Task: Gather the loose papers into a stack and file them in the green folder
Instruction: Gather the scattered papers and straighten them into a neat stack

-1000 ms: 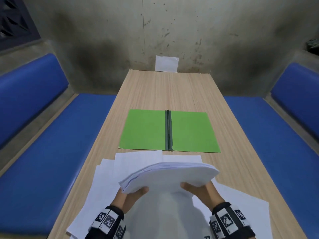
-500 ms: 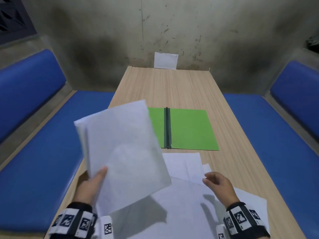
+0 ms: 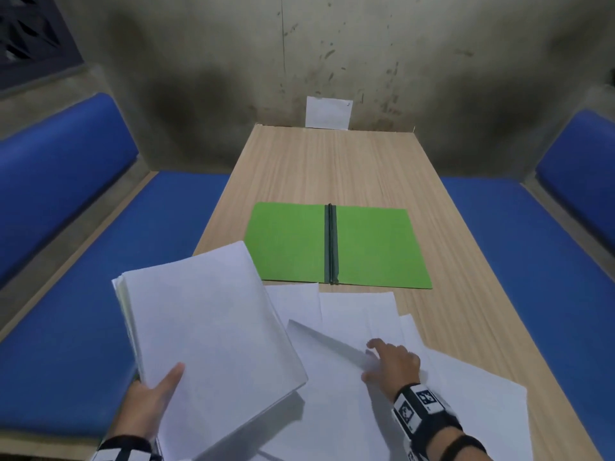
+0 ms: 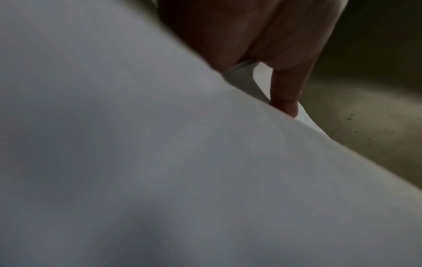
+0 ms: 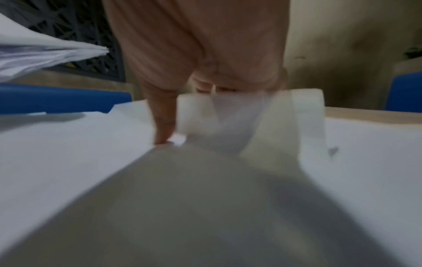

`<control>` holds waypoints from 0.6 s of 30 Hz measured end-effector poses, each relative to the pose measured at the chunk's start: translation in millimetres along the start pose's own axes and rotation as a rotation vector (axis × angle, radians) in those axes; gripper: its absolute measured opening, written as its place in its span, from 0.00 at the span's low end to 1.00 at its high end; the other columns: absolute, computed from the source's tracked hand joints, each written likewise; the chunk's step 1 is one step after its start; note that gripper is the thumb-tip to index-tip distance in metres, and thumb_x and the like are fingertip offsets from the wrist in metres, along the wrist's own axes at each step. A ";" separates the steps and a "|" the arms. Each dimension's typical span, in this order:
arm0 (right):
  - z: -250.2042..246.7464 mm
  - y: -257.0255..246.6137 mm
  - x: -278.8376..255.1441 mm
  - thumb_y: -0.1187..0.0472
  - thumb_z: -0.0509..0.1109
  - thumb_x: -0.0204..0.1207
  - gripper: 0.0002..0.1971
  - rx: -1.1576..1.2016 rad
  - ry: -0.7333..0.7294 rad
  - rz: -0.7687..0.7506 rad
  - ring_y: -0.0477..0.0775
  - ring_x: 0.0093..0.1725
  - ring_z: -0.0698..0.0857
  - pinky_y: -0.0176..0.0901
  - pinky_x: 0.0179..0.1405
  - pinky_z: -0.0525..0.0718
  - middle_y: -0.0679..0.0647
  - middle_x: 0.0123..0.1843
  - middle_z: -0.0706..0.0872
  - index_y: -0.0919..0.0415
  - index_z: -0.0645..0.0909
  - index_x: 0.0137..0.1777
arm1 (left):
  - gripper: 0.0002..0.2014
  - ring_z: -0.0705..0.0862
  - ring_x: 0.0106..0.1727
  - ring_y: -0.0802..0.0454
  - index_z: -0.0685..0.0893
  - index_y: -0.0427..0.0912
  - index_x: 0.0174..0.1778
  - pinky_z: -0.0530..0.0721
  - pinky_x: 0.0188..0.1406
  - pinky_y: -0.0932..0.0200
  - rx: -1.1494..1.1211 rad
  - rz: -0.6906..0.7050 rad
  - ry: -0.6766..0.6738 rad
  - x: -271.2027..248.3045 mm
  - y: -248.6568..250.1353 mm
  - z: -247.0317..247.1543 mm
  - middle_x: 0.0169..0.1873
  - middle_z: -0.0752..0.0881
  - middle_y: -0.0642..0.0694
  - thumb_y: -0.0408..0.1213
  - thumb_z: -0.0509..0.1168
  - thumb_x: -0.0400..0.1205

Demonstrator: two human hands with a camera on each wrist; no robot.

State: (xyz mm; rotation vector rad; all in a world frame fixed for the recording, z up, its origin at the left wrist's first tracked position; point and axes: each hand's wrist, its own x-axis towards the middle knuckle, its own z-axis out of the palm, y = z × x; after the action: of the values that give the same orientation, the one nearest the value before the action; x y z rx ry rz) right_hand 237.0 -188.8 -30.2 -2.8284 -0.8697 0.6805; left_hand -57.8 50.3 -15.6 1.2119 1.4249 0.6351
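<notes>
A thick stack of white paper sheets (image 3: 213, 331) sits in the left hand (image 3: 146, 407), thumb laid flat across the top sheet and the rest of the fingers hidden beneath, so the hand grips the stack at its near corner; the stack is lifted and tilted over the left edge of the light wooden table (image 3: 332, 164). In the left wrist view a fingertip (image 4: 286, 106) presses into the underside of the paper. To the right of that grip, loose white sheets (image 3: 466, 394) lie overlapping on the table's near end. The right hand (image 3: 392, 364) is down among them with curled fingers, pinching the lifted edge of one loose sheet (image 3: 329, 341); the right wrist view is blurred but shows that sheet bent up against the fingers (image 5: 162, 115). Beyond both hands, just past the loose sheets, the open green folder with a dark spine (image 3: 372, 247) lies flat at mid-table. Blue padded benches (image 3: 66, 294) flank the table, and a small white card (image 3: 327, 113) leans on the stained wall at the far end
</notes>
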 end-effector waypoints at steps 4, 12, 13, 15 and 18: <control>-12.2 13.0 -2.1 0.58 0.61 0.76 0.10 0.272 0.027 0.014 0.54 0.38 0.77 0.38 0.34 0.69 0.45 0.28 0.74 0.50 0.73 0.33 | 0.19 0.83 0.50 0.44 0.82 0.40 0.52 0.79 0.59 0.47 0.006 -0.001 -0.060 -14.8 9.5 11.2 0.49 0.86 0.43 0.45 0.75 0.70; -28.5 69.3 -2.5 0.66 0.67 0.69 0.13 0.452 0.006 0.390 0.51 0.26 0.69 0.39 0.23 0.62 0.54 0.28 0.71 0.62 0.67 0.26 | 0.11 0.82 0.49 0.38 0.79 0.32 0.54 0.78 0.54 0.48 0.074 -0.149 -0.170 -10.8 -2.9 32.5 0.49 0.84 0.35 0.31 0.67 0.78; -25.7 70.3 -2.4 0.66 0.68 0.68 0.15 0.480 -0.005 0.403 0.51 0.26 0.67 0.40 0.25 0.60 0.53 0.28 0.69 0.61 0.64 0.27 | 0.11 0.83 0.48 0.37 0.79 0.31 0.53 0.79 0.53 0.48 0.135 -0.133 -0.161 -11.5 -3.9 35.1 0.48 0.85 0.34 0.32 0.68 0.78; -20.1 67.4 -4.4 0.64 0.71 0.68 0.12 0.577 -0.006 0.403 0.53 0.32 0.73 0.42 0.31 0.66 0.56 0.35 0.76 0.62 0.68 0.34 | 0.13 0.84 0.45 0.37 0.81 0.30 0.50 0.81 0.50 0.49 0.256 -0.111 -0.130 -10.5 -6.6 39.1 0.45 0.86 0.34 0.36 0.69 0.76; -13.6 59.3 -8.5 0.63 0.76 0.67 0.27 0.766 0.070 0.417 0.63 0.61 0.79 0.47 0.54 0.73 0.66 0.67 0.78 0.64 0.69 0.64 | 0.14 0.85 0.45 0.36 0.85 0.36 0.46 0.85 0.50 0.46 0.426 -0.076 -0.086 -0.7 -15.4 40.6 0.49 0.86 0.35 0.43 0.72 0.71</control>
State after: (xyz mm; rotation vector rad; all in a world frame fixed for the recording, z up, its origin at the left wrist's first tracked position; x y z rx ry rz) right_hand 267.0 -242.3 -28.2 -2.2935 0.0343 0.7431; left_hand -24.8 34.8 -39.1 1.4851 1.5723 0.2263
